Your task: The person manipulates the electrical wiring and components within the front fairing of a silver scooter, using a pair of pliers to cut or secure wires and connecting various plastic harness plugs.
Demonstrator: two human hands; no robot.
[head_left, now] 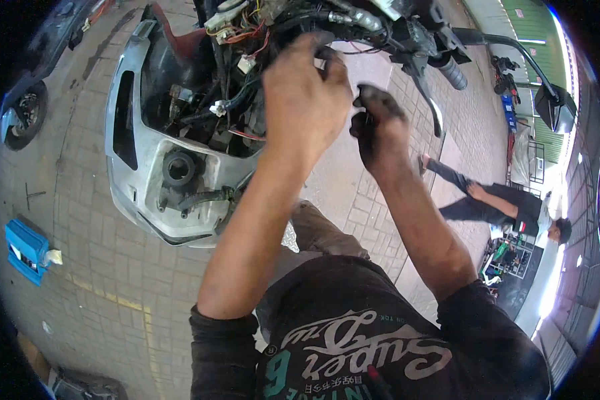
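Observation:
In front of me stands a partly stripped scooter with its handlebar area bared. My left hand point(305, 90) is raised against the bundle of exposed wires point(257, 40), its fingers bent and closed near the dark cables under the handlebar. What its fingertips grip is hidden. My right hand point(383, 127) is just to the right, below the brake lever point(425, 93), with blackened fingers curled in and closed toward the left hand. Anything between those fingers is too small to make out. A white connector point(247, 64) hangs beside my left hand.
The pale scooter body panel point(130, 160) with an open cavity spreads to the left. A mirror point(555, 107) juts out at the right on its stalk. A blue case point(27, 250) lies on the paving at far left. Another person point(500, 200) walks at the right.

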